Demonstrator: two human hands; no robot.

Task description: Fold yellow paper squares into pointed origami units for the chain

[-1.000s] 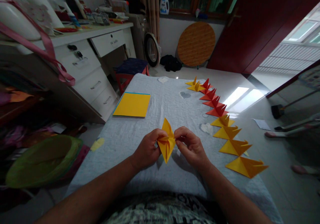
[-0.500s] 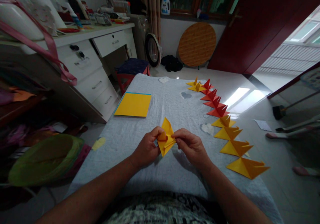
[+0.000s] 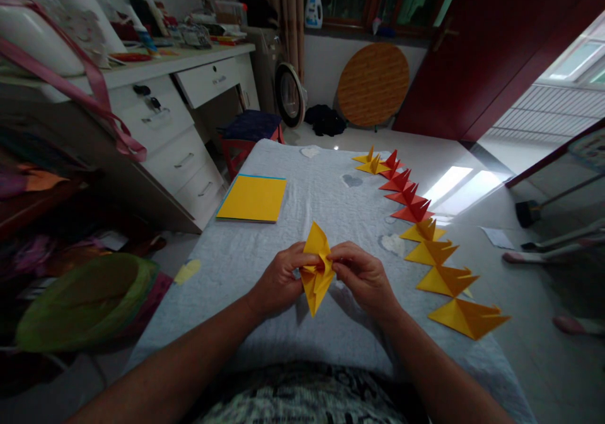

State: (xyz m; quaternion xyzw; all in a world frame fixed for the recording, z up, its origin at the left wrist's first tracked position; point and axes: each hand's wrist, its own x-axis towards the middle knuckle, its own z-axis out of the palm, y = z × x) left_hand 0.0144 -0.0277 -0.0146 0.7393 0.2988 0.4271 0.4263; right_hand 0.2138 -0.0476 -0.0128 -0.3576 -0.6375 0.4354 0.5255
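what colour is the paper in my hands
The paper is yellow, clearest in the head view.

The light is dim; daylight from the right throws white glare on the glossy, pale tiled floor. A soft shadow lies below the bare right hand; picture edges look stretched, blurred.

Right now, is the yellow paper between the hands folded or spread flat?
Folded: the yellow paper shows creased layers and pointed ends, held between the left hand and the right hand.
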